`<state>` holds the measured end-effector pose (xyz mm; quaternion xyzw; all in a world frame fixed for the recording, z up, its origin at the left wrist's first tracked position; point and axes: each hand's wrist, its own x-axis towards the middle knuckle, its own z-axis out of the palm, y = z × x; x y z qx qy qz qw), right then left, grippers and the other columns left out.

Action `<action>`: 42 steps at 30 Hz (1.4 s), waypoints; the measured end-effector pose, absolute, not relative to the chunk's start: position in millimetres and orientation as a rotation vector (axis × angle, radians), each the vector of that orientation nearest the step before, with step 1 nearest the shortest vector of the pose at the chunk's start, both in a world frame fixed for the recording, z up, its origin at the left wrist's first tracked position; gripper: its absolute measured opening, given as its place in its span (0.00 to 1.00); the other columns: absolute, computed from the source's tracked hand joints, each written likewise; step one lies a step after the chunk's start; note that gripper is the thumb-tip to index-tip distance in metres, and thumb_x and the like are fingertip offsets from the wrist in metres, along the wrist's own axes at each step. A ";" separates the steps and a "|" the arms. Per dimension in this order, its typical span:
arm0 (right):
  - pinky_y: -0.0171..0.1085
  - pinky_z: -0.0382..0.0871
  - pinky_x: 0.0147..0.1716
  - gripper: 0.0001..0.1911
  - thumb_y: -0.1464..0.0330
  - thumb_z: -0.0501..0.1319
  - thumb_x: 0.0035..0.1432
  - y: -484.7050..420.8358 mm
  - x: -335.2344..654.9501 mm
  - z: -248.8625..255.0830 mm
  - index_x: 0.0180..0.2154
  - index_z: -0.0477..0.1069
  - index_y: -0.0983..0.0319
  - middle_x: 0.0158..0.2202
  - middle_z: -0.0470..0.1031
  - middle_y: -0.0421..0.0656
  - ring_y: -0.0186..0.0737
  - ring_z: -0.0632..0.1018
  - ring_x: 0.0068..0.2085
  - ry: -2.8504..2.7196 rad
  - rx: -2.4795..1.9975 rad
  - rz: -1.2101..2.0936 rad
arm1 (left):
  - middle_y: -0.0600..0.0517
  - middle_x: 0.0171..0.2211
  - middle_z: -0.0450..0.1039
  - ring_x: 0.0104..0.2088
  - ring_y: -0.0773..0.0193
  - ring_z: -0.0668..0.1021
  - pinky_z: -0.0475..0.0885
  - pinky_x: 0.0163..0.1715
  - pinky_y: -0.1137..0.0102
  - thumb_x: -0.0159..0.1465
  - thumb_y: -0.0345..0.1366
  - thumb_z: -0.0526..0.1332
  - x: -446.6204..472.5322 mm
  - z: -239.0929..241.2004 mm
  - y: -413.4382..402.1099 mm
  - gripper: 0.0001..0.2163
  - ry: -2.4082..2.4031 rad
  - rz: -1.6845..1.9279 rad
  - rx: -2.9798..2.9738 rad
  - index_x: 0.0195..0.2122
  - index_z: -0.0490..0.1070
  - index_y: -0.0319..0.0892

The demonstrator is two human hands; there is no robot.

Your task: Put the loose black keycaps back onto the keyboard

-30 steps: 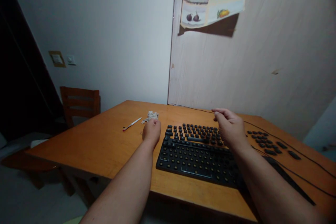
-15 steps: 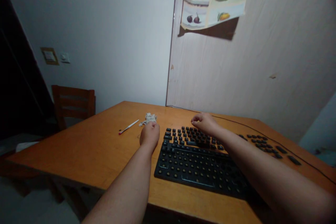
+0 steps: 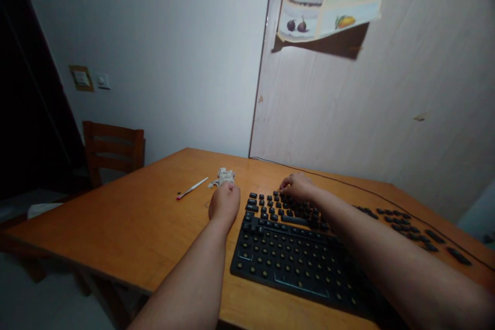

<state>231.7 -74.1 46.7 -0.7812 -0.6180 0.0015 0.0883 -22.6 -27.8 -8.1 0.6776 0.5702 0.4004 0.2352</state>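
Note:
Just left of the loose keycaps, my left hand (image 3: 225, 205) is closed in a fist, thumb side up; whatever it may hold is hidden. A crumpled grey-white cloth or tissue (image 3: 224, 177) lies right beyond it. My right hand (image 3: 298, 187) is lowered over the far rows of black keycaps (image 3: 274, 210), its fingertips pinched at a keycap in the back row and its palm covering others. Nearest to me is the black keyboard base (image 3: 284, 260); most of its key posts are bare, with a few caps at its upper left. My right forearm hides its right end.
A white, red-tipped brush-like tool (image 3: 193, 188) lies on the left of the wooden table (image 3: 127, 227), beside a small dark piece (image 3: 178, 193). More keycaps (image 3: 406, 227) spread at the right. A black cable (image 3: 340, 179) crosses the back. A wooden chair (image 3: 114, 147) stands at the left.
My right hand has come down from above the keycaps to their back row. My left fist keeps its place beside the cloth. The view has shifted slightly.

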 end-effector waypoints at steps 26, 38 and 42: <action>0.36 0.68 0.40 0.10 0.61 0.69 0.50 -58.8 239.0 35.2 0.36 0.82 0.54 0.35 0.82 0.42 0.44 0.79 0.41 -1.951 -2.187 0.149 | 0.52 0.28 0.76 0.29 0.59 0.74 0.56 0.25 0.69 0.61 0.42 0.55 -21.9 -5.1 -30.9 0.10 1.595 1.087 1.843 0.31 0.75 0.48; 0.36 0.67 0.38 0.09 0.63 0.68 0.49 -53.6 238.1 34.8 0.35 0.82 0.54 0.34 0.82 0.42 0.43 0.78 0.40 -1.956 -2.210 0.174 | 0.51 0.29 0.77 0.29 0.58 0.74 0.57 0.26 0.68 0.61 0.43 0.55 -21.3 -3.8 -32.7 0.11 1.629 1.079 1.805 0.32 0.76 0.48; 0.34 0.66 0.35 0.07 0.64 0.68 0.48 -53.3 234.5 34.6 0.32 0.82 0.56 0.31 0.81 0.41 0.41 0.78 0.37 -1.937 -2.226 0.173 | 0.50 0.30 0.78 0.29 0.59 0.74 0.57 0.26 0.69 0.62 0.43 0.54 -21.7 -4.7 -32.0 0.12 1.615 1.065 1.828 0.33 0.76 0.47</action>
